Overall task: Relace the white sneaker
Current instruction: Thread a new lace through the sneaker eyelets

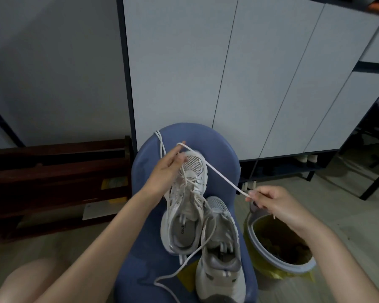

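There is one view only, from a wide-angle camera on the person's head. It looks forward and steeply down, close over the blue chair seat (144,171) and both forearms. The cabinet doors (228,73) behind bend, probably from the lens.

So there's a chair (223,154) in the middle with two sneakers on its seat: the far sneaker (185,206) sits left and further from the camera, the near sneaker (220,254) right next to it on the right and closer, touching it. The left hand (164,171) is over the far sneaker's toe end, the right hand (274,202) is off past the chair's right edge, and a lace (221,173) runs between them. Another lace end (195,256) trails down across the seat between the sneakers. A bin (280,241) stands on the floor right of the chair, under the right hand. Cabinet doors (228,73) are behind the chair, a low rack (59,176) to the left.
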